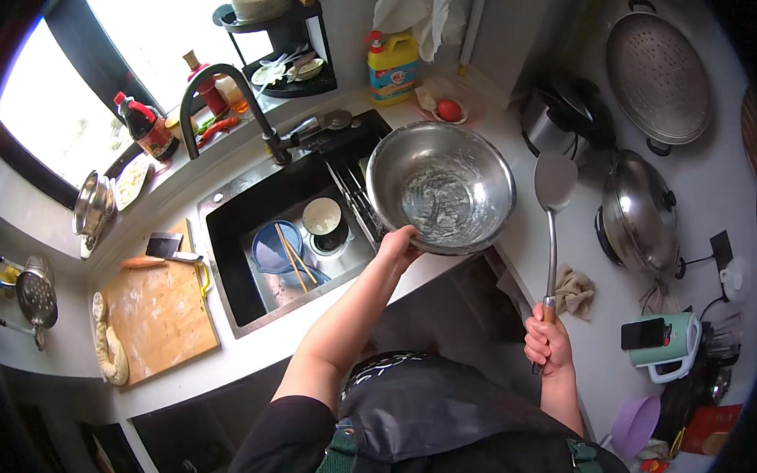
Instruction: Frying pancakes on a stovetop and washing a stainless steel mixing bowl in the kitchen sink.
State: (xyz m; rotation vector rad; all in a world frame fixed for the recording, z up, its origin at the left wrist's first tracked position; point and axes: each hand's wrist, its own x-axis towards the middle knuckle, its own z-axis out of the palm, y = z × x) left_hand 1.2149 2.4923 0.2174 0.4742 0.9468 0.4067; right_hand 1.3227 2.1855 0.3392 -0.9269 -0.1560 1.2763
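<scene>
My left hand [402, 247] grips the near rim of a large stainless steel mixing bowl [441, 188], its thumb over the edge. White, floury residue coats the bowl's bottom and lower wall. The bowl is by the sink's right side and overlaps the counter corner in view. In my right hand [546, 340] is a metal wok spatula [551, 195], held upright by its wooden handle with the blade pointing away from me. Left of the bowl lies the black sink [237, 289], with a blue plastic basin [275, 247], a pale bowl [321, 216] and wooden chopsticks [293, 257] inside.
A floured wooden cutting board [158, 319] bears a cleaver [167, 246], a carrot [142, 262] and, along its left edge, dough [110, 353]. The faucet [229, 74] arches over the sink. A yellow detergent jug [393, 68], tomato [449, 110], lidded wok [641, 216] and cloth [574, 290] stand or lie around.
</scene>
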